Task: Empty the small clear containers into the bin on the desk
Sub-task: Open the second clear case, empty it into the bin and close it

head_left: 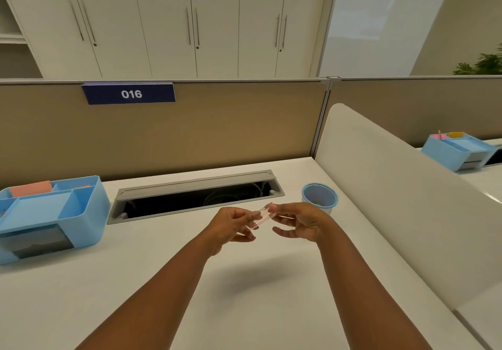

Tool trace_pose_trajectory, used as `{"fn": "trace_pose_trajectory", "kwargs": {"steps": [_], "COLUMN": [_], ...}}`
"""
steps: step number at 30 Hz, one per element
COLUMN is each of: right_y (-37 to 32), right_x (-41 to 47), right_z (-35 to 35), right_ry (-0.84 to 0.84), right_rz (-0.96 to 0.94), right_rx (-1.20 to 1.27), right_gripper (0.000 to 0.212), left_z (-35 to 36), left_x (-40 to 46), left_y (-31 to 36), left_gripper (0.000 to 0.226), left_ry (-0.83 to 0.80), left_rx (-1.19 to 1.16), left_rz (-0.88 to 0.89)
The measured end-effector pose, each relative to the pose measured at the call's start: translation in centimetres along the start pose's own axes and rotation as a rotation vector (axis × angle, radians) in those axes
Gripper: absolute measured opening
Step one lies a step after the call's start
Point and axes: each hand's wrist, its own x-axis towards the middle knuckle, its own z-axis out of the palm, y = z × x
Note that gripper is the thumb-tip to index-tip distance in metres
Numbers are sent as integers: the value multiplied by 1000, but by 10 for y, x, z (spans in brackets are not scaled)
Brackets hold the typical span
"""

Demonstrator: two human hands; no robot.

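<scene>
Desk (244, 309): white top, the surface you work over; your forearms reach out above its middle.

Cable trough (195, 196): grey, lid raised, dark inside, set into the desk just beyond your hands.

Small clear container (262, 218): held in the air in front of the trough, between your two hands; its contents cannot be made out.

Left hand (231, 227): fingertips pinch the container's left end.

Right hand (298, 222): thumb and forefinger pinch the container's right end, the other fingers loosely spread below.

Bin (319, 197): small, round, light blue, standing on the desk right of the trough, just behind your right hand.

Desk organiser (51, 213): light blue, compartmented, left of the trough, with a pink pad in a rear compartment.

Partition (190, 129): tan, behind the trough, bearing a blue plate (129, 94) reading 016.

Divider (394, 186): white, rounded, right of the trough.

Cabinets (190, 23): pale, with long handles, beyond the partition.
</scene>
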Motion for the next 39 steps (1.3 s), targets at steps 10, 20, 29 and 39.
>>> {"fn": "trace_pose_trajectory", "kwargs": {"steps": [10, 20, 29, 39], "right_y": [-19, -15, -6, -7], "right_x": [26, 55, 62, 42], "right_z": [-63, -102, -98, -85], "right_ry": [206, 801, 897, 793], "right_rz": [-41, -429, -511, -681], "right_rx": [192, -561, -787, -305], "right_gripper": [9, 25, 11, 25], "left_z": [64, 94, 90, 78], "left_x": [56, 93, 92, 75], "left_y": [23, 21, 14, 7], "left_gripper": [25, 29, 26, 30], "left_ry": [116, 242, 310, 208], "left_rx": [82, 202, 231, -100], "left_rz": [130, 202, 274, 206]}}
